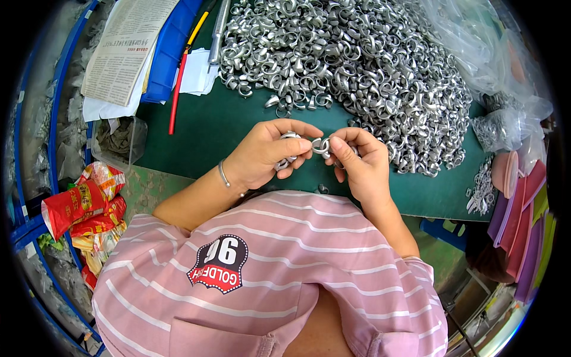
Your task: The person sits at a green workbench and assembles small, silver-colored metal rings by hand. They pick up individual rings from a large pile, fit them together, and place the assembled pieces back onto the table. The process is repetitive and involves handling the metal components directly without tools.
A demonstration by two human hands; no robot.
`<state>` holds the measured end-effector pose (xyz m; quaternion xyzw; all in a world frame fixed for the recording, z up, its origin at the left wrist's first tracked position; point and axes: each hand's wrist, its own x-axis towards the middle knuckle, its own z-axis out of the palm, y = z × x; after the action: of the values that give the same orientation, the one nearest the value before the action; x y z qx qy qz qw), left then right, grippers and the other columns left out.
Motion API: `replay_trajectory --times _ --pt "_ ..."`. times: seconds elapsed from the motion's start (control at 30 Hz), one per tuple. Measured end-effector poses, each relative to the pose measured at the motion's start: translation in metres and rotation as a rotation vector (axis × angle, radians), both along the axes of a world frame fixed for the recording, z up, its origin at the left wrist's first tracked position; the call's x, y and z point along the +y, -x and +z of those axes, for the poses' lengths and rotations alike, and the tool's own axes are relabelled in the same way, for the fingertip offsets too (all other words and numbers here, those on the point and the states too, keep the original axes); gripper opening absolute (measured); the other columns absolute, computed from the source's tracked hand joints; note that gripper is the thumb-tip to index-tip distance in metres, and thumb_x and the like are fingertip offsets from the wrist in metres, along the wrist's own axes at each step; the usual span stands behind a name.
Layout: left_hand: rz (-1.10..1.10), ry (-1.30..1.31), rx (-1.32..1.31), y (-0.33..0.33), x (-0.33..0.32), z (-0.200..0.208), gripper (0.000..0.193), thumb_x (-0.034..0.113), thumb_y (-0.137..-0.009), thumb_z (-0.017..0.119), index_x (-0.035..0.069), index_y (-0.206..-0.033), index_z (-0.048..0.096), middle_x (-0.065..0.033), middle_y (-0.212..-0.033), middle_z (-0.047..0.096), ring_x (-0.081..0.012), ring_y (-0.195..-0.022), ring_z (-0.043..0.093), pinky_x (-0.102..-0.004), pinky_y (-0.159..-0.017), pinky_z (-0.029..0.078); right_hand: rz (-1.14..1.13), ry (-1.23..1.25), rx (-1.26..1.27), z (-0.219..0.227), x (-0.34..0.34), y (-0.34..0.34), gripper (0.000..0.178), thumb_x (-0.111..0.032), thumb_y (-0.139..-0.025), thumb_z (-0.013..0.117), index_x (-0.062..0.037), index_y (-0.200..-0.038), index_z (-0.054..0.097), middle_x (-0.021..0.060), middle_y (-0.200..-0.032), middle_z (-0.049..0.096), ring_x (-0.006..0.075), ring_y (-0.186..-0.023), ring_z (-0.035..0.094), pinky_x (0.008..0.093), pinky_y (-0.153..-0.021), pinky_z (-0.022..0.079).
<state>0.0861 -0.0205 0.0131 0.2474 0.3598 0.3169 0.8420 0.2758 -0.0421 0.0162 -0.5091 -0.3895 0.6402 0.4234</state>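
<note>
My left hand point(275, 147) is closed around several silver metal rings point(288, 143), with thumb and index finger pinching at its right side. Close beside it, my right hand point(361, 156) is also closed, its thumb and fingers gripping more rings. Between the two sets of fingertips shows a silver ring point(320, 145), which the right fingertips hold. Both hands are above the near part of the green tabletop point(232, 137). A big heap of similar silver rings point(351, 53) spreads over the table just beyond them. Fingers partly hide the held rings.
Far left lie a newspaper point(122, 50), a blue bin point(169, 53), a red-and-yellow rod point(178, 89) and a metal rod point(219, 33). A clear plastic box point(134, 146) stands at the left edge. Plastic bags point(505, 119) and small silver pieces point(483, 187) lie at right.
</note>
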Motion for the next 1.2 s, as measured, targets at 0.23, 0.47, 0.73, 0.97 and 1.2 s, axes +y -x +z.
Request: replay_trajectory --times 0.23,0.47,0.73,0.97,1.2 --pt "-0.044 -0.308 0.273 -0.005 -0.005 -0.001 0.018 0.008 -0.081 0.064 0.001 -0.096 0.06 -0.0042 -0.078 0.057 -0.0057 -0.056 0.049 -0.017 -0.043 0.037 -0.002 0.14 0.19 -0.003 0.0 -0.002 0.019 -0.016 -0.088 0.058 0.0019 -0.093 0.058 0.0065 -0.071 0.061 0.0073 -0.054 0.055 0.016 -0.038 0.036" --pt "0.165 -0.19 -0.004 -0.001 -0.001 -0.012 0.011 0.013 -0.086 0.058 0.003 -0.09 0.057 -0.0121 -0.103 0.055 -0.0116 -0.072 0.054 -0.0188 -0.045 0.04 0.288 -0.169 -0.345 0.003 0.0 -0.016 0.016 -0.012 -0.083 0.061 -0.0003 -0.093 0.061 0.0083 -0.076 0.061 0.0151 -0.062 0.059 0.0248 -0.053 0.046" --pt "0.198 0.085 -0.346 0.01 0.006 -0.012 0.018 0.019 -0.086 0.05 0.004 -0.093 0.057 -0.011 -0.086 0.054 -0.0173 -0.072 0.051 -0.0218 -0.042 0.04 0.57 -0.525 -0.669 -0.005 -0.009 -0.02 0.018 -0.002 -0.071 0.067 -0.0001 -0.089 0.064 0.0091 -0.075 0.06 0.0195 -0.064 0.059 0.027 -0.053 0.045" --pt "0.219 0.086 -0.284 0.014 0.004 -0.018 0.02 0.02 -0.085 0.05 0.003 -0.092 0.057 -0.0109 -0.086 0.053 -0.0175 -0.072 0.05 -0.0221 -0.043 0.039 0.279 0.274 0.406 -0.004 0.001 -0.028 0.016 -0.001 -0.081 0.061 0.0059 -0.095 0.061 0.0114 -0.076 0.063 0.0088 -0.057 0.055 0.0169 -0.038 0.036" --pt "0.281 0.096 -0.368 0.017 0.005 -0.018 0.02 0.021 -0.086 0.048 0.005 -0.079 0.057 -0.0108 -0.092 0.054 -0.0173 -0.073 0.052 -0.0232 -0.044 0.04 0.317 0.217 0.75 -0.009 0.006 -0.027 0.024 0.001 -0.077 0.057 0.0065 -0.1 0.054 0.0164 -0.084 0.059 0.0148 -0.059 0.057 0.0197 -0.036 0.04"
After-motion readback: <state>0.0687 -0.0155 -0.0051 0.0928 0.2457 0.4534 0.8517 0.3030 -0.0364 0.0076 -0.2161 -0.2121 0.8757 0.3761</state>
